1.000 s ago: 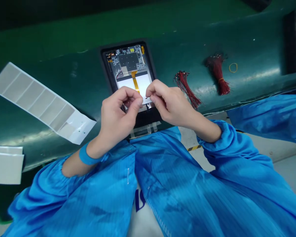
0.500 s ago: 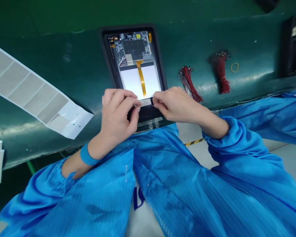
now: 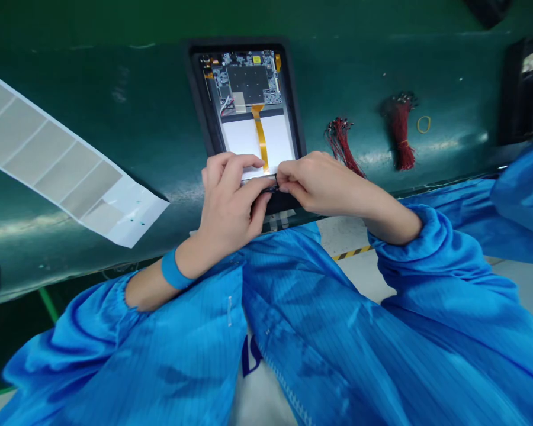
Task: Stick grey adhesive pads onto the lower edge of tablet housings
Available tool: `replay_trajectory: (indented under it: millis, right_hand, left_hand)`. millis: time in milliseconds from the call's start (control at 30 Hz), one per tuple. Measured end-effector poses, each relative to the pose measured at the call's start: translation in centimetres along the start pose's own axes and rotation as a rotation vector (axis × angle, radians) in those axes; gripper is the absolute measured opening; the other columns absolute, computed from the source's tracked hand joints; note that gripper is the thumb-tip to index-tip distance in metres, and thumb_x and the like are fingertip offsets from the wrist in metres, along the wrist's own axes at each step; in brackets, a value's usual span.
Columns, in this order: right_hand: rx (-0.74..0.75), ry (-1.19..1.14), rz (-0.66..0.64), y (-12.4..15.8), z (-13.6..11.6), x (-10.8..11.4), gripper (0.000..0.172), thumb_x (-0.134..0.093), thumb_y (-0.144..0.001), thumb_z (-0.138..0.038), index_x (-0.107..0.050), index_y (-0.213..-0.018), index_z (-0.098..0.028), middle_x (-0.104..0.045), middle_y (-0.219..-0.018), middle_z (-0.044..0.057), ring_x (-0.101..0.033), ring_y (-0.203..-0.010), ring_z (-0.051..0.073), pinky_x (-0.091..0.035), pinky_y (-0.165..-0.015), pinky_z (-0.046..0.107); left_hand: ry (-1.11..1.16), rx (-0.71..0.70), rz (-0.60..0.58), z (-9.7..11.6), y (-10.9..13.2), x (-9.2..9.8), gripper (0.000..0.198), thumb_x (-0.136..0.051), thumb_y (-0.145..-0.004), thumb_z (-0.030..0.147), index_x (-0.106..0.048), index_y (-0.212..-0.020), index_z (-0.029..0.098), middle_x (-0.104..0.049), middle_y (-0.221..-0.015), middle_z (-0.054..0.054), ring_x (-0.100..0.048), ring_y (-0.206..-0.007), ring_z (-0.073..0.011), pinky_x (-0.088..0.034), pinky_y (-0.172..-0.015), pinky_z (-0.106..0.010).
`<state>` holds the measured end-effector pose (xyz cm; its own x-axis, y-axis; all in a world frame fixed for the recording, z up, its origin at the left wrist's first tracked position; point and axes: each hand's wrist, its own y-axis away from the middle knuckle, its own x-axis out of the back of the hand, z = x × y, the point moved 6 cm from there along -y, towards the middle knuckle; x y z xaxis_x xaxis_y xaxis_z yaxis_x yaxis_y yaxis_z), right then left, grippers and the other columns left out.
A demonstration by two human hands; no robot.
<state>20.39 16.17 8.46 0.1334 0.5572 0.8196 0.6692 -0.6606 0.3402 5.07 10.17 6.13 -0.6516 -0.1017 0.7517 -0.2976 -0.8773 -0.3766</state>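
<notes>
An open tablet (image 3: 279, 137) lies in a black foam frame (image 3: 298, 112), its circuit board (image 3: 249, 83) at the far end. From the board a gold ribbon cable (image 3: 261, 133) runs down over the white panel. My left hand (image 3: 233, 192) rests over the tablet's near edge, thumb and forefinger pinched near a small dark piece (image 3: 272, 189). Closed from the right, my right hand (image 3: 322, 182) has its fingertips pinched at the same near edge, close to the left fingertips. Whatever sits between either hand's fingertips is too small or hidden to name.
On the left lies a white strip with grey rectangular stickers (image 3: 57, 160). Two bundles of red wires (image 3: 345, 145) and a yellow rubber band (image 3: 423, 124) are on the green mat (image 3: 160, 106) at right. Another black frame (image 3: 515, 89) and a person's blue sleeve (image 3: 524, 189) are at far right.
My left hand has shifted right along the tablet's near edge, bringing its fingertips close to my right ones and covering the pale strip there. My right hand stays pinched at the edge.
</notes>
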Motion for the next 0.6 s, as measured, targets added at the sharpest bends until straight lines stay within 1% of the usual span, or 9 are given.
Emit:
replay_trajectory:
  millis: [67, 167, 300, 433, 500, 567, 600]
  right_hand:
    - [0.022, -0.076, 0.03, 0.3, 0.0, 0.4, 0.019, -0.054, -0.099, -0.017, -0.072, -0.095, -0.02, -0.069, -0.078, 0.003, -0.052, -0.071, 0.018, -0.027, -0.073, 0.031]
    - [0.058, -0.218, 0.091, 0.8, -0.2, 0.8, 0.015, -0.055, -0.099, -0.017, -0.066, -0.09, -0.02, -0.063, -0.073, 0.0, -0.049, -0.069, 0.016, -0.029, -0.073, 0.03]
    - [0.075, -0.394, 0.225, 1.6, -0.5, 0.8, 0.01, -0.057, -0.099, -0.018, -0.061, -0.091, -0.021, -0.056, -0.07, -0.004, -0.045, -0.066, 0.013, -0.033, -0.07, 0.029]
    - [0.074, -0.42, 0.386, 2.4, -0.5, 0.3, 0.01, -0.055, -0.1, -0.023, -0.061, -0.092, -0.021, -0.053, -0.069, -0.004, -0.044, -0.064, 0.013, -0.035, -0.069, 0.029]
    - [0.051, -0.382, 0.391, 2.4, 0.0, -0.1, 0.011, -0.054, -0.1, -0.022, -0.061, -0.092, -0.021, -0.052, -0.068, -0.004, -0.045, -0.064, 0.013, -0.035, -0.069, 0.03]
    - [0.022, -0.328, 0.329, 2.2, 0.6, -0.4, 0.01, -0.055, -0.097, -0.02, -0.061, -0.09, -0.021, -0.052, -0.066, -0.004, -0.045, -0.063, 0.014, -0.033, -0.069, 0.03]
    - [0.01, -0.298, 0.286, 2.1, 0.9, -0.5, 0.009, -0.056, -0.095, -0.018, -0.062, -0.089, -0.021, -0.052, -0.065, -0.004, -0.045, -0.064, 0.014, -0.032, -0.07, 0.031]
  left_hand:
    - [0.048, 0.022, -0.008, 0.2, -0.5, 0.2, 0.014, -0.068, -0.1, 0.025, -0.075, -0.111, 0.028, -0.067, -0.134, -0.012, -0.055, -0.129, -0.0372, -0.049, -0.106, -0.061]
    - [0.094, 0.074, -0.022, 0.5, -1.3, 0.6, 0.005, -0.068, -0.1, 0.026, -0.073, -0.099, 0.027, -0.065, -0.128, -0.011, -0.055, -0.128, -0.0363, -0.053, -0.103, -0.06]
    - [0.143, 0.157, 0.001, 0.8, -2.0, 1.2, 0.007, -0.069, -0.098, 0.022, -0.068, -0.092, 0.025, -0.064, -0.123, -0.011, -0.056, -0.122, -0.0346, -0.056, -0.096, -0.058]
    - [0.17, 0.221, 0.021, 0.8, -2.0, 1.4, 0.012, -0.066, -0.099, 0.019, -0.064, -0.088, 0.024, -0.066, -0.118, -0.01, -0.058, -0.119, -0.033, -0.057, -0.096, -0.058]
    - [0.169, 0.219, 0.003, 0.7, -1.7, 1.2, 0.011, -0.067, -0.099, 0.02, -0.065, -0.09, 0.024, -0.066, -0.121, -0.011, -0.058, -0.122, -0.0343, -0.058, -0.095, -0.059]
    - [0.164, 0.215, -0.001, 0.3, -1.3, 1.1, 0.005, -0.067, -0.1, 0.02, -0.067, -0.099, 0.025, -0.065, -0.128, -0.012, -0.055, -0.128, -0.0359, -0.059, -0.093, -0.058]
    - [0.155, 0.213, 0.0, 0.1, -1.1, 1.1, 0.006, -0.067, -0.1, 0.021, -0.068, -0.104, 0.026, -0.064, -0.132, -0.013, -0.054, -0.131, -0.0364, -0.059, -0.092, -0.057]
